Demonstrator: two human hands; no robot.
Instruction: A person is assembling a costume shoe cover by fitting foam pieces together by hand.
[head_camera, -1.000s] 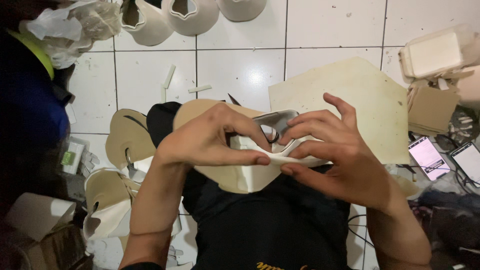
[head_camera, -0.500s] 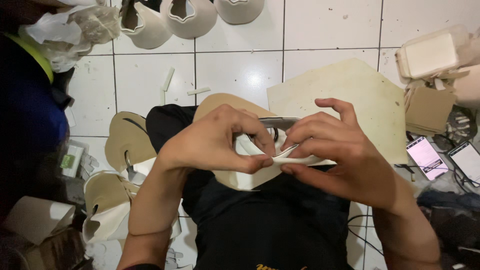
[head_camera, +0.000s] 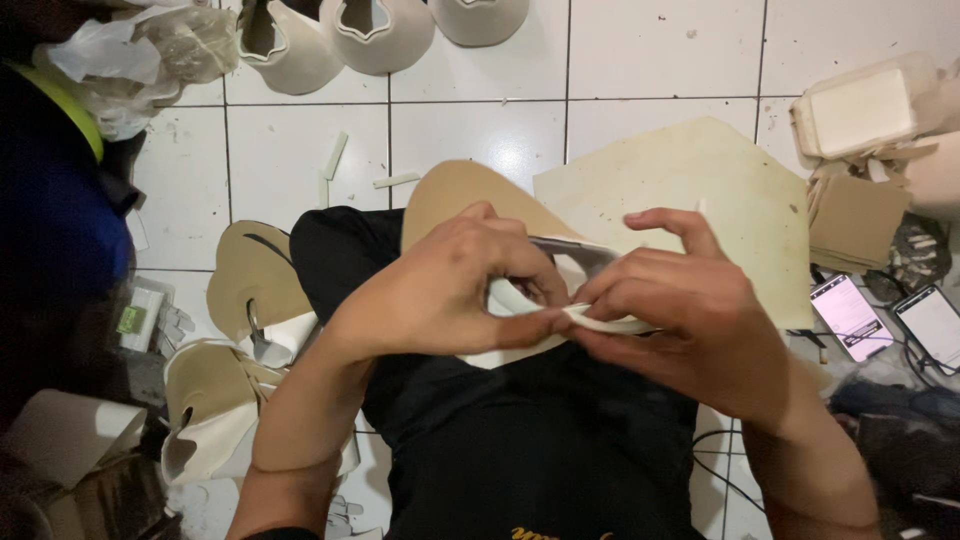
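Note:
My left hand (head_camera: 450, 290) and my right hand (head_camera: 685, 310) meet over my lap, both pinching a cream shoe upper piece (head_camera: 520, 300) with a white folded edge. A tan lining part (head_camera: 450, 195) of the same piece sticks up behind my left hand. A thin grey blade-like tool (head_camera: 575, 250) shows between my fingers; which hand holds it I cannot tell. My black-clothed knee (head_camera: 330, 250) lies under the piece.
A large beige cutting board (head_camera: 700, 200) lies on the white tiled floor beyond my hands. Cut cream uppers (head_camera: 215, 400) pile at the left, more (head_camera: 340, 40) at the top. Two phones (head_camera: 850, 315) and cardboard sheets (head_camera: 855, 220) sit at the right.
Both hands have stayed on the upper piece, working along its folded edge. The tan part now stands out a little more behind my left hand.

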